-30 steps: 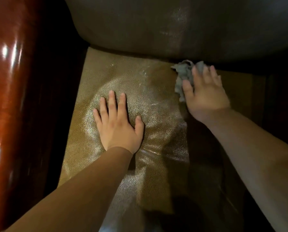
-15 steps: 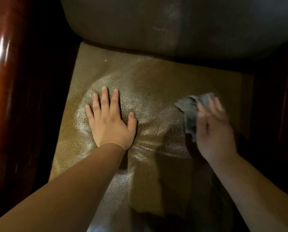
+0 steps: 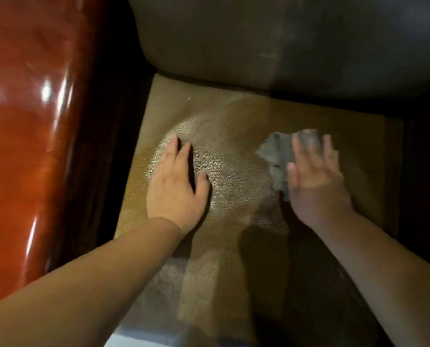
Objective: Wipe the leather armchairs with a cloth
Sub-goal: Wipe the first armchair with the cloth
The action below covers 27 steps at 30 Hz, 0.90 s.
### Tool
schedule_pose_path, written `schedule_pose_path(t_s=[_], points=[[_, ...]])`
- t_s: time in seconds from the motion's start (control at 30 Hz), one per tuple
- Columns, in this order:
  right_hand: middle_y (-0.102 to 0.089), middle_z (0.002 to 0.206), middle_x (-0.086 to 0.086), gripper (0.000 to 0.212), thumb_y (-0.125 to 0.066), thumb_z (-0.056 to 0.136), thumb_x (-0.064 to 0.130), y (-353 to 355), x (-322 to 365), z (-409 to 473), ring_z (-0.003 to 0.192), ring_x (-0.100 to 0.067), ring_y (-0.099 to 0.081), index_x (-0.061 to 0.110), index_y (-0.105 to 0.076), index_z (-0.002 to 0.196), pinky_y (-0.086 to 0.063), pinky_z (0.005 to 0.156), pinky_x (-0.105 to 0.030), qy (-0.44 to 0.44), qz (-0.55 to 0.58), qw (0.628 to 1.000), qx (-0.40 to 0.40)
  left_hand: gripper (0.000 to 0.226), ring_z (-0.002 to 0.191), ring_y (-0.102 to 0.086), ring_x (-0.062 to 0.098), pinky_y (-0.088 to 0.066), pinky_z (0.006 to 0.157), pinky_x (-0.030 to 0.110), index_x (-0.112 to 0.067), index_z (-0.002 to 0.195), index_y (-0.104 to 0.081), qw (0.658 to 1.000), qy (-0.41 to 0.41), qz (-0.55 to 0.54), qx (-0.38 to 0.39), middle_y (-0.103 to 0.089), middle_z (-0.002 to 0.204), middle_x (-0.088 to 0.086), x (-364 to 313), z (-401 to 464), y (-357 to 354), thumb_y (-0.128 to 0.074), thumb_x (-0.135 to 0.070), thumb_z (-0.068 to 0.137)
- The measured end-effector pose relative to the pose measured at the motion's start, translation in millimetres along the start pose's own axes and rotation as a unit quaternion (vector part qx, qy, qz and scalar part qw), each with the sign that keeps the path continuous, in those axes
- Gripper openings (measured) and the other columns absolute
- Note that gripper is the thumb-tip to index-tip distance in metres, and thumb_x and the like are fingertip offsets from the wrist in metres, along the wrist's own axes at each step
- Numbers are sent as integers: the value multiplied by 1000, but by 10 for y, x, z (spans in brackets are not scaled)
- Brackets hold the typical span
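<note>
Leather armchair seat (image 3: 234,121) fills the middle of my head view, a tan pebbled cushion with a bright sheen under and around my left hand. Behind it the darker backrest (image 3: 271,46) rises across the top, and a glossy red-brown armrest (image 3: 33,146) runs down the left side, catching several white highlights.

My left hand (image 3: 176,186) lies palm-down on the cushion, left of centre. Its grip is wide: the fingers I can see are straight and pointing toward the backrest, the thumb spread out to the right, nothing held. It looks to press flat on the leather.

My right hand (image 3: 314,176) is on the right half of the seat, well apart from the left, and it is blurred. The grey cloth (image 3: 276,156) sits under it, bunched, sticking out past the thumb side and ahead of the fingertips. The fingers look mostly extended over the cloth rather than wrapped round it, thumb lying along the cloth's edge, so the grip reads as flat and loose, pressing the cloth onto the cushion. Because of the blur I cannot tell whether any fingertip curls into the fabric.

Both forearms come in from the bottom edge, bare. A dark shadow falls across the near part of the seat between them.
</note>
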State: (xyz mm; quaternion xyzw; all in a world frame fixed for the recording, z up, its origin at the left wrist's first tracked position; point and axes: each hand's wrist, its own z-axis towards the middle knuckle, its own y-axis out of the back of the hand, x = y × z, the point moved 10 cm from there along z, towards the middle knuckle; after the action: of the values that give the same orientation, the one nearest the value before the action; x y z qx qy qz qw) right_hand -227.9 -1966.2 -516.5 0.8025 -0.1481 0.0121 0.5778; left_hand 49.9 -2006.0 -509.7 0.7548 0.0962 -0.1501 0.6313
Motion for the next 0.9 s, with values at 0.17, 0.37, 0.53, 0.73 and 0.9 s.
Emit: schedule_pose_path(t_s=[0.17,0.37,0.53,0.73,0.9], points=[[-3,171,-22,73,-9,103,62,-204,701,-33,158,-41,5,26,-3,166,-3,128,-56,-10,-42,999,1,76,156,-28,29,-27,127,41,-17,164,-29,998,54,-24,-26,-21,174,10,772,21,109,-45,-45,95],[8,174,-4,76,-9,98,74,-346,1399,103,159,-29,16,38,-7,164,-2,129,-53,227,-53,970,65,79,156,-28,22,-25,123,30,-17,166,-24,998,50,-26,-37,-16,176,3,793,35,26,-47,-43,95],[-6,174,-14,82,1,95,69,-23,673,870,159,-38,3,31,-11,166,-1,129,-53,-14,1,1000,27,81,156,-26,21,-21,121,25,-17,167,-21,998,41,-14,-36,-13,176,3,803,9,-55,-47,-45,95],[4,174,-10,89,4,90,79,-261,1760,806,158,-36,19,33,-6,166,9,128,-52,140,-39,987,72,81,155,-28,27,-25,122,31,-10,166,-25,999,22,-12,-40,-16,176,10,744,13,-24,-47,-42,95],[-16,172,-15,83,-5,97,70,-30,1152,795,159,-39,7,26,-20,166,9,128,-53,128,-112,985,10,81,155,-28,25,-18,122,22,-11,166,-25,999,35,-18,-34,-16,176,8,774,-1,-17,-47,-42,95]])
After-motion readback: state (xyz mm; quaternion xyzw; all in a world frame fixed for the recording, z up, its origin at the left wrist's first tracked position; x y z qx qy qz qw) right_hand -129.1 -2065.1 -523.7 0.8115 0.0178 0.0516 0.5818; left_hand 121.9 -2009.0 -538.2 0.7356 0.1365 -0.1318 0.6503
